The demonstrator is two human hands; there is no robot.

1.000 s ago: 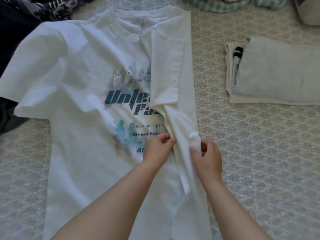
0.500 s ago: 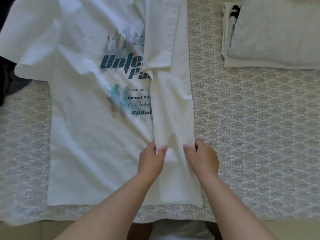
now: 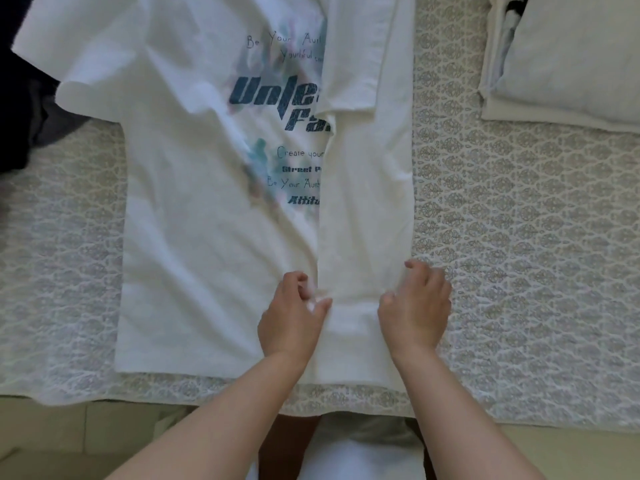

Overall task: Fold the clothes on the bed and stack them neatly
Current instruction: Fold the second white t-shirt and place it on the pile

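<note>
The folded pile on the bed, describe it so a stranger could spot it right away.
On the patterned bedspread, look right of the white printed T-shirt toward the far corner. The folded pile lies there: pale grey on top, squared off, unlike the spread-out shirt.

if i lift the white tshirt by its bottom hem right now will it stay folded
Probably not. The white T-shirt looks thin and limp, wrinkling near the left hand, so its folded right panel would likely flop open. It seems light, so pushing would likely bunch it on the patterned bedspread.
</note>
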